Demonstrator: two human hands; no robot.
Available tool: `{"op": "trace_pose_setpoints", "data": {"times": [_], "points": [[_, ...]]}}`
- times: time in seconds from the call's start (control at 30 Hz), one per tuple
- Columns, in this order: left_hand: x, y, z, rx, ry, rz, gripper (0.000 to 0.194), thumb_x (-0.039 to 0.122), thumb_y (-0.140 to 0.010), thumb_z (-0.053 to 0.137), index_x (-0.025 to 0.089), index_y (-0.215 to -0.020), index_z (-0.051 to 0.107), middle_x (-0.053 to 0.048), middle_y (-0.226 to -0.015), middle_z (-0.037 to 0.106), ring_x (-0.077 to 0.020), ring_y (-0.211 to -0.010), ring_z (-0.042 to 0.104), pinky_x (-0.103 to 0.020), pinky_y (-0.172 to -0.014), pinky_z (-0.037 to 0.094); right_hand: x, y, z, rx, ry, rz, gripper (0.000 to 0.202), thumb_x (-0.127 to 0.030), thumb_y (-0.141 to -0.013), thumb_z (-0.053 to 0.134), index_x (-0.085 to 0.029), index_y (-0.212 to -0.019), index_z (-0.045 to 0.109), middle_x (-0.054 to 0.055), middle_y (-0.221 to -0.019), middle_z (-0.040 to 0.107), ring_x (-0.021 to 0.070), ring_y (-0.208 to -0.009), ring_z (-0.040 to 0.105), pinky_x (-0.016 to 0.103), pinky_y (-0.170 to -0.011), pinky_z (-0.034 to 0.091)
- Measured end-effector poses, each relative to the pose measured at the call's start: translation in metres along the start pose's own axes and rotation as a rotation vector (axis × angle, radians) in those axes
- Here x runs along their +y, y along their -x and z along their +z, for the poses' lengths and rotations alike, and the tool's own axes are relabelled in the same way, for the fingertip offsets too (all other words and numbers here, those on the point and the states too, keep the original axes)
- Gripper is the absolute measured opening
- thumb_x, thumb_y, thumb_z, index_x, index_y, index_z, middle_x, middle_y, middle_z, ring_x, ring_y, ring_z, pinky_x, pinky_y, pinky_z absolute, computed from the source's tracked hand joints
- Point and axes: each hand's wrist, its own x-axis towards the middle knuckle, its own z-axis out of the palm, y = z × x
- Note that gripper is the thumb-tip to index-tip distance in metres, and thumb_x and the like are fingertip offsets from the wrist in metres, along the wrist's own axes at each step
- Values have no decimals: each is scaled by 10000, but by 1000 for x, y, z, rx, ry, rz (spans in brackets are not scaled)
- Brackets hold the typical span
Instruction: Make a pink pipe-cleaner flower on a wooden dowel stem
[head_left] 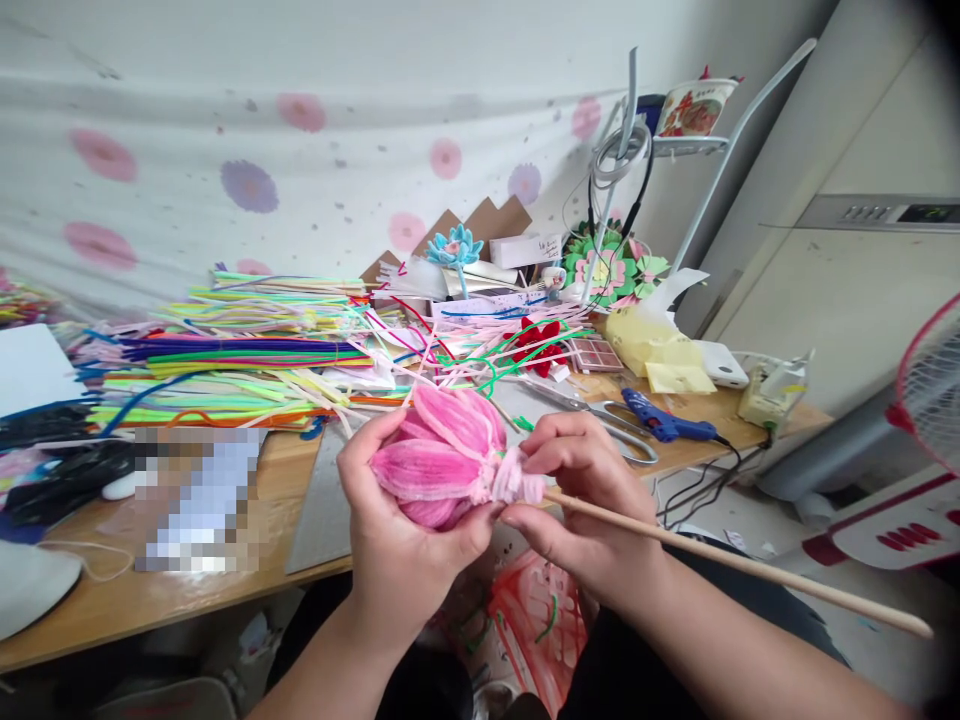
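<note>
**Pink chenille flower (442, 455) held sideways above the table's near edge**

The left hand (397, 535) is clamped around the bloom, thumb beneath. The right hand (600, 500) curls at the pale pink wrapping (519, 480), fingertips on it and thumb just below; how firmly it grips, I cannot tell. The petal tips point left; the long axis slopes down rightward along the wooden stick (735, 552), whose free end passes over the right forearm. Beyond lie scissors (637, 445), a blue glue gun (664, 415) and bundled pipe cleaners (247, 352).
</note>
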Motion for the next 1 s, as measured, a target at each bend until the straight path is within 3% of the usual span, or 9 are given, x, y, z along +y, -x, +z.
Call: {"op": "trace_pose_setpoints", "data": {"times": [0.27,0.53,0.73,1.0], "points": [[2,-1,2,47,-66,14,871,305,-548,843,184,-1276,382,-88,-1154,495,-239,-1024,542,-370,-883,453,-2,3,12,68,-234,188,197,-140,-760,703,-234,-918,633,32,-965,526,161,-910,554,276,-750,497],[8,-3,2,116,-150,142,851,290,-573,841,148,-1276,383,-92,-1145,476,-213,-1002,539,-322,-856,452,-6,3,23,214,-288,295,144,-114,-752,684,-232,-834,672,15,-911,581,144,-901,553,259,-770,471],[7,-4,3,138,-172,169,851,287,-566,850,139,-1265,388,-100,-1133,478,-228,-1011,541,-342,-862,446,-4,0,35,316,-370,377,174,-76,-700,649,-227,-786,662,10,-870,592,145,-826,570,255,-691,477],[-3,4,7,129,-112,49,851,311,-542,858,169,-1242,395,-91,-1102,510,-236,-972,566,-366,-824,471,0,-7,36,243,-231,322,148,-62,-658,602,-196,-722,607,19,-795,567,162,-760,550,298,-682,450]]}}
